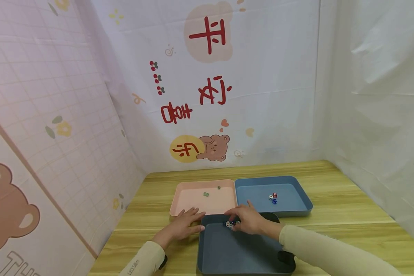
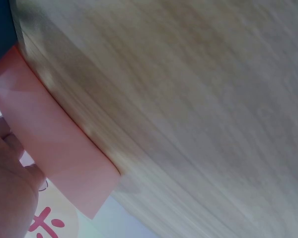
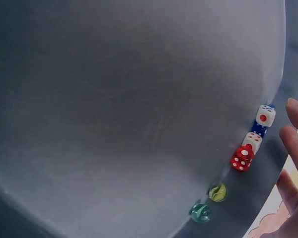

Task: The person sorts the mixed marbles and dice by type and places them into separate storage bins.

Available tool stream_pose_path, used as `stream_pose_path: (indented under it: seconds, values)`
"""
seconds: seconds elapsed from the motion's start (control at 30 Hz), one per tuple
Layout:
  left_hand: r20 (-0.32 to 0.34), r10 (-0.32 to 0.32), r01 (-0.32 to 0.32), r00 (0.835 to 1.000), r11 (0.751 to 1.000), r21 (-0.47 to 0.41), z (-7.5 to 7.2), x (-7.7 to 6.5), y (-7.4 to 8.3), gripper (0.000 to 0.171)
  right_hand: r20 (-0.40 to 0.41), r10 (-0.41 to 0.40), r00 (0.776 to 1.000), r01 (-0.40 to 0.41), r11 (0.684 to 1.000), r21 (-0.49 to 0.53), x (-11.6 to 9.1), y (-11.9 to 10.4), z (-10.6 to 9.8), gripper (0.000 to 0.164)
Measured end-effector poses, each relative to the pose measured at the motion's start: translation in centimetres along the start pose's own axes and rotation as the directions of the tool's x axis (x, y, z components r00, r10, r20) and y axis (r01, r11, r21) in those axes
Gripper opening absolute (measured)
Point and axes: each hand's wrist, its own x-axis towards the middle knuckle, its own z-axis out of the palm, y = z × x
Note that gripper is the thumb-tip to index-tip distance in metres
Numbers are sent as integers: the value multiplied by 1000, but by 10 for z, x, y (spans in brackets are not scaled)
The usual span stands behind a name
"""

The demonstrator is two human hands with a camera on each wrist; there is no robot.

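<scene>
My right hand (image 1: pixel 249 219) is over the far part of the dark grey tray (image 1: pixel 238 251), its fingers apart at the wall. In the right wrist view, a white die (image 3: pixel 265 116), a blue die (image 3: pixel 259 130), another white die (image 3: pixel 252 142) and red dice (image 3: pixel 242 158) are bunched along that wall, just off the fingertips. Beside them lie a yellow marble (image 3: pixel 218 193) and a green marble (image 3: pixel 200 213). Fingers spread, my left hand (image 1: pixel 183 227) rests at the dark tray's left corner, near the front edge of the pink tray (image 1: pixel 186 199).
Several small greenish marbles (image 1: pixel 206 194) lie in the pink tray. The blue tray (image 1: pixel 286 188) on the right holds a red die (image 1: pixel 275 195), a white die (image 1: pixel 270 197) and a blue die (image 1: pixel 274 201). Printed cloth walls (image 1: pixel 269 96) surround the wooden table (image 1: pixel 345 218).
</scene>
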Motion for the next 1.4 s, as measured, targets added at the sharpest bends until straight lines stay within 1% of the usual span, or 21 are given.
stream_pose_path:
  seconds: [0.27, 0.6, 1.0, 1.17, 1.4]
  values:
    - [3, -6, 6, 1000, 1000, 5, 0, 1, 0, 65, 3, -16, 1000, 16, 998, -65, -3, -1, 2, 50]
    - [2, 3, -3, 1000, 1000, 4, 2, 2, -3, 66, -3, -42, 999, 41, 990, -133, 0, 4, 9, 50]
    - [0, 0, 0, 1000, 1000, 0, 1, 1, -2, 65, 3, -65, 998, 64, 983, -173, 3, 6, 12, 49]
    - [1, 1, -1, 1000, 1000, 7, 3, 2, -4, 66, 9, -87, 996, 87, 978, -189, 4, 8, 14, 47]
    - [1, 3, -3, 1000, 1000, -4, 3, 2, -3, 66, 13, -89, 996, 90, 974, -208, 5, 10, 16, 45]
